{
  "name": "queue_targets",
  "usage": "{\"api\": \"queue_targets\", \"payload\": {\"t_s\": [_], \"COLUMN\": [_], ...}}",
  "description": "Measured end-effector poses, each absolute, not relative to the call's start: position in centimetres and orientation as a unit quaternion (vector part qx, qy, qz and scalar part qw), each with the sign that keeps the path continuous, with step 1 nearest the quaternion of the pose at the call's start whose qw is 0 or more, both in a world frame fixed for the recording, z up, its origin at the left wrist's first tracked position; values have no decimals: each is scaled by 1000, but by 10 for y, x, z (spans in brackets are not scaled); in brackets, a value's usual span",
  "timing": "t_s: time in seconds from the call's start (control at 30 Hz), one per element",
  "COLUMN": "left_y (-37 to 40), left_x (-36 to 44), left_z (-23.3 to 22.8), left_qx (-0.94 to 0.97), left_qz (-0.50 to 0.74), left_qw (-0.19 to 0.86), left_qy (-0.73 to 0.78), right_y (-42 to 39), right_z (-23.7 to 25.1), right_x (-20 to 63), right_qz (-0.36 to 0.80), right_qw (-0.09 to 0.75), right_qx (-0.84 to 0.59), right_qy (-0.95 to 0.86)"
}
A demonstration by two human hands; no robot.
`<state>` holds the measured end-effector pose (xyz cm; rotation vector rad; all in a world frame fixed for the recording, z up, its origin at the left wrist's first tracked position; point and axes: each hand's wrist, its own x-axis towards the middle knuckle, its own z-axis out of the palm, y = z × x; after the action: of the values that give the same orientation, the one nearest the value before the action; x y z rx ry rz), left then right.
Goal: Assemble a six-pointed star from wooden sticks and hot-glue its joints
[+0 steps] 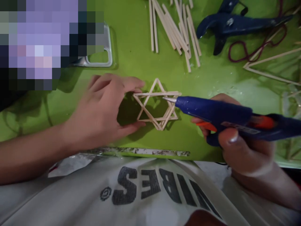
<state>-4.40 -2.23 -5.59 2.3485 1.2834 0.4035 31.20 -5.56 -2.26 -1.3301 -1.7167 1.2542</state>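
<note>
Gluing looks to be the step in hand — the glue gun [211, 110] has its metal tip at the stick star's [157, 105] three o'clock corner, mid-table on the green table [131, 47]. A steady squeeze on that joint seems the next need. The right hand [237, 141] is clenched round the gun; the left hand [105, 106], loosely open, steadies the star from nine o'clock — fingertips touching. Loose sticks [174, 28] lie at twelve o'clock.
</note>
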Motion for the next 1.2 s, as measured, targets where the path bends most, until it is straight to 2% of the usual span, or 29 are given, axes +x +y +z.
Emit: {"api": "queue_targets", "payload": {"t_s": [0.13,0.47,0.9,1.2], "left_y": [-27,-31,-31,-31], "left_x": [-39,-34,-35,-37], "left_z": [-52,-48,-48,-50], "left_qx": [842,830,847,850], "left_qz": [142,148,153,151], "left_qw": [210,218,206,209], "left_qy": [475,491,465,459], "right_y": [-49,-28,-32,-38], "right_z": [-19,-13,-14,-20], "right_x": [307,283,284,288], "right_qz": [494,437,479,461], "right_qw": [256,210,202,219], "right_qx": [-452,-384,-446,-486], "right_qy": [-697,-786,-729,-709]}}
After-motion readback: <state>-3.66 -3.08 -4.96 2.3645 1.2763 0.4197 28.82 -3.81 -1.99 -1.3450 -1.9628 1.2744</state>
